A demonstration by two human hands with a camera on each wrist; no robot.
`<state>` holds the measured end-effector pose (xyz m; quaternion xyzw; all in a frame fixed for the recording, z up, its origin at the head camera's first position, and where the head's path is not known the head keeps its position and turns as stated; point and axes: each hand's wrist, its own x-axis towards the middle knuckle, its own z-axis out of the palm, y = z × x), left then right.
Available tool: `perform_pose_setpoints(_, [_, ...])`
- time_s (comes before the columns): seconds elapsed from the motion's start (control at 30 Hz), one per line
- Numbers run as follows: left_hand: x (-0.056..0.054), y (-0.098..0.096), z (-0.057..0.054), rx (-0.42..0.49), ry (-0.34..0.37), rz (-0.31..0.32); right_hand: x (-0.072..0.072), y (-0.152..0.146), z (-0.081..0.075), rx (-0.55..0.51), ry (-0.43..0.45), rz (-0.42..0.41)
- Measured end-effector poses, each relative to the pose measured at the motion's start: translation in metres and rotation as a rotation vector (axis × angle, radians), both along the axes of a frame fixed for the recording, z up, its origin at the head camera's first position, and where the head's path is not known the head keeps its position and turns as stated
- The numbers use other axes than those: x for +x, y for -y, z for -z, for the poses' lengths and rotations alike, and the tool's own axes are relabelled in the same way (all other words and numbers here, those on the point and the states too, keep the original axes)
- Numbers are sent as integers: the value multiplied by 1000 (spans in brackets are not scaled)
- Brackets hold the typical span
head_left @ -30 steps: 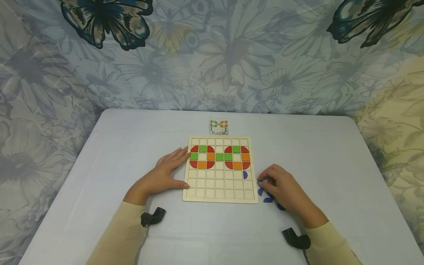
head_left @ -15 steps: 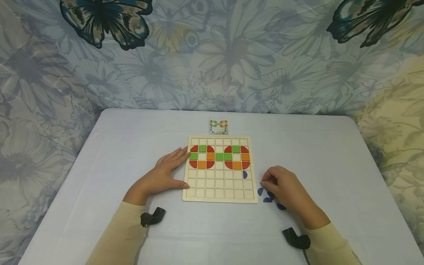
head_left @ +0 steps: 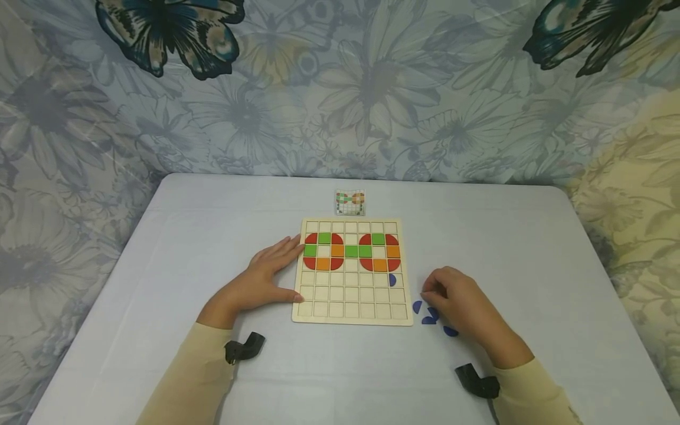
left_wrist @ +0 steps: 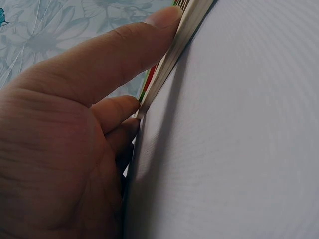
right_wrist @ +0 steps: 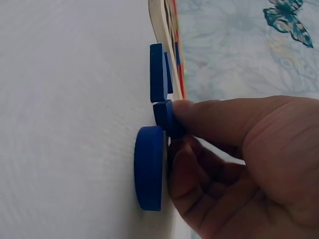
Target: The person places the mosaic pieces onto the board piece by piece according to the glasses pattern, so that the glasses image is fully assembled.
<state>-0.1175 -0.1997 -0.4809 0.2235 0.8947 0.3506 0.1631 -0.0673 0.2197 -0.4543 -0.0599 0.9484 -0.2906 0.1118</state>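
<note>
My left hand (head_left: 260,283) lies spread along the left side of a pale wooden grid board (head_left: 352,295), thumb on its lower edge and fingertips at its upper edge. Red, green and orange pieces form two ring shapes on the board, joined by green squares (head_left: 352,251). Below the right ring sits one blue half-circle (head_left: 392,280). Right of the board, my right hand (head_left: 457,298) pinches a blue half-circle piece between thumb and fingertips, mostly hidden by them. Several more blue half-circles (head_left: 450,332) lie under and beside that hand; one (right_wrist: 149,168) stands out large in the right wrist view.
A small card (head_left: 350,202) printed with a coloured grid pattern lies behind the board. All this is on a white-covered table (head_left: 212,206), with a flower-and-butterfly cloth (head_left: 366,88) hanging behind it. A dark wrist camera (head_left: 477,382) juts from each sleeve.
My right hand has drawn slightly right, away from the board's edge, and the blue piece that showed at its fingertips is now hidden in them. My left hand stays put.
</note>
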Motion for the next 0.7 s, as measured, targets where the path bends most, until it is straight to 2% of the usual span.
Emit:
perform_pose_setpoints(0.3, [0,0,0,2,-3,1,0,1,1,-52,-51,-19])
perform_pose_setpoints(0.4, [0,0,0,-5,-3,0,1,3,2,-146,-48,10])
perform_pose_setpoints(0.57, [-1,0,1,-17,-5,-1,5,16,6,-340,13,85])
perform_pose_setpoints(0.7, [-1,0,1,-17,-4,-1,8,27,8,-353,17,128])
